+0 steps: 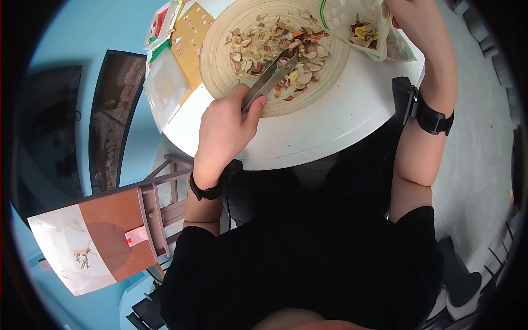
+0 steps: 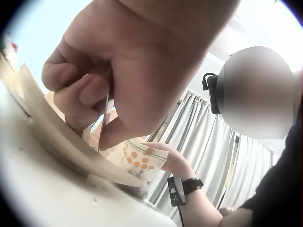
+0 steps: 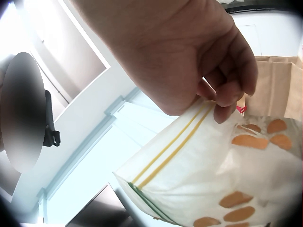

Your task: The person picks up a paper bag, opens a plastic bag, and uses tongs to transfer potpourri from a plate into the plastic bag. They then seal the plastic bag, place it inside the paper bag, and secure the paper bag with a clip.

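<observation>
My left hand (image 1: 225,126) grips metal tongs (image 1: 268,85), whose tips reach into the dried slices on a round, pale tray (image 1: 214,71). The slices (image 1: 261,41) are mostly cream and brown, with some orange and dark red bits, spread over the tray's middle. At the upper right, my right hand (image 1: 410,14) pinches the top edge of a zip bag (image 3: 184,165). This bag is see-through with orange oval prints and a green zip line. Its mouth gapes beside the tray's right rim, and yellow and dark dried pieces (image 1: 363,36) lie inside.
The round white table (image 1: 308,137) carries everything. Left of the tray lie speckled brown paper (image 1: 192,36), a clear zip bag (image 1: 165,82) and a small box with red contents (image 1: 159,25). A brown paper bag (image 3: 274,85) stands beyond my right hand. A chair (image 1: 170,206) is at the left.
</observation>
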Demonstrator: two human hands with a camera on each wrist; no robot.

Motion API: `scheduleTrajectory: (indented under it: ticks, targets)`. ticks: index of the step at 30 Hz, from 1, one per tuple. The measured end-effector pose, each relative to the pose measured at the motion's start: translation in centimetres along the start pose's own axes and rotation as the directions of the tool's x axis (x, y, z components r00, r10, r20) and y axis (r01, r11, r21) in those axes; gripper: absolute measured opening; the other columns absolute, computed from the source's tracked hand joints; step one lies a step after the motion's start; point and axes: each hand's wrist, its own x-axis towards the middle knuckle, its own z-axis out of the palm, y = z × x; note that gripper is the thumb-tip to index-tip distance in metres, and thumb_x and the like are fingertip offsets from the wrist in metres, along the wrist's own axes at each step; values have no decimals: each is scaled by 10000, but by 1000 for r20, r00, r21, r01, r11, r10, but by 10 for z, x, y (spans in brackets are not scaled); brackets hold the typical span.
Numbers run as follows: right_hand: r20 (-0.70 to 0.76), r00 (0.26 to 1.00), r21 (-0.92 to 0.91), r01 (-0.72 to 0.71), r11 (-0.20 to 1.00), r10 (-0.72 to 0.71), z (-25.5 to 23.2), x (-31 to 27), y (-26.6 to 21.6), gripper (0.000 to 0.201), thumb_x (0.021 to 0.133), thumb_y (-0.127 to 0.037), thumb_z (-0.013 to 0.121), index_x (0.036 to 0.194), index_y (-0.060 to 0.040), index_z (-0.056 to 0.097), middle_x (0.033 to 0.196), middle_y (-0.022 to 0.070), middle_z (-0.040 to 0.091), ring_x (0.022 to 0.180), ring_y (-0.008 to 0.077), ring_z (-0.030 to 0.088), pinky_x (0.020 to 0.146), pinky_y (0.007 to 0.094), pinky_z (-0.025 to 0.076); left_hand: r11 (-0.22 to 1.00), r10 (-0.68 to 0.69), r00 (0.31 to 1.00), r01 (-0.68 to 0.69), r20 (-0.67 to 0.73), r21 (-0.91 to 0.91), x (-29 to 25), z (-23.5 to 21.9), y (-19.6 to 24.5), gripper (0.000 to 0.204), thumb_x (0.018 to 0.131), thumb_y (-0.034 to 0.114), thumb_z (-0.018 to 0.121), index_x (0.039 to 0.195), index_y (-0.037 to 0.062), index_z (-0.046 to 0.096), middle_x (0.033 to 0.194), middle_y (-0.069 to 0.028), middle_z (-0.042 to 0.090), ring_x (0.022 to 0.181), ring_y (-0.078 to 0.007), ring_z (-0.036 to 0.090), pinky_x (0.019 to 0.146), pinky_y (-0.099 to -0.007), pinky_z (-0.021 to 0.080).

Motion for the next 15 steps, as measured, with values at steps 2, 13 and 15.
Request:
scheduleTrajectory:
  ticks: [2, 13, 15]
  targets:
    - [13, 1000, -30, 24, 999, -24, -1, 1, 1, 304, 993, -174, 600, 892, 94, 703, 635, 34, 612, 570, 103, 553, 530, 292, 432, 1000, 10, 1000, -10, -9, -14, 1, 1, -1, 329, 962, 289, 700, 862, -12, 614, 613, -203, 606, 596, -426, 626, 562, -457, 481]
    - [-3, 995, -33, -100, 994, 100, 1, 3, -9, 294, 976, -171, 603, 949, 97, 718, 663, 60, 644, 602, 115, 567, 556, 306, 442, 964, 26, 992, -59, -127, -260, 17, -24, -3, 295, 970, 239, 724, 860, -19, 631, 556, -102, 508, 505, -146, 396, 484, -324, 333]
    - [0, 995, -45, -101, 994, 101, 2, 3, -11, 293, 973, -169, 601, 957, 98, 720, 664, 63, 645, 606, 116, 568, 559, 305, 444, 935, 61, 979, -123, -193, -332, 25, -36, 3, 269, 971, 233, 727, 881, -11, 657, 578, -69, 541, 550, -59, 423, 488, -278, 330]
